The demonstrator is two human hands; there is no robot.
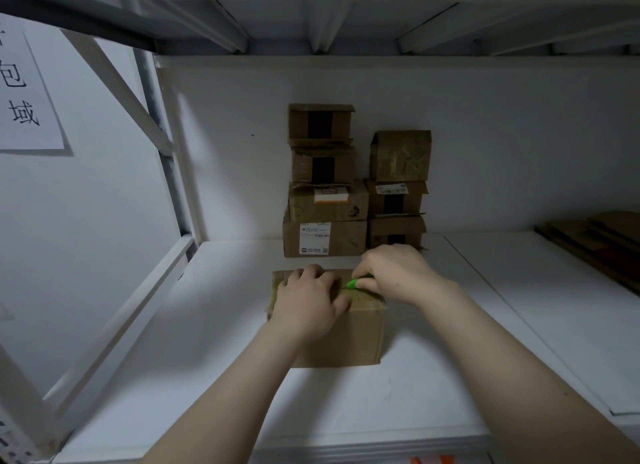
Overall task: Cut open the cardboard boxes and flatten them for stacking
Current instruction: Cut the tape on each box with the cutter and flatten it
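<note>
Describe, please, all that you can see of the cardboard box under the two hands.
The cardboard box is plain brown and closed, with glossy tape across its top. It stands upright on the white shelf, apart from the two stacks of boxes behind it. The left hand lies on its top, fingers spread. The right hand holds a green cutter against the taped top.

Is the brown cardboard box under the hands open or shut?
Shut: the brown cardboard box has taped top flaps lying flat under the left hand; the right hand holds a green cutter.
</note>
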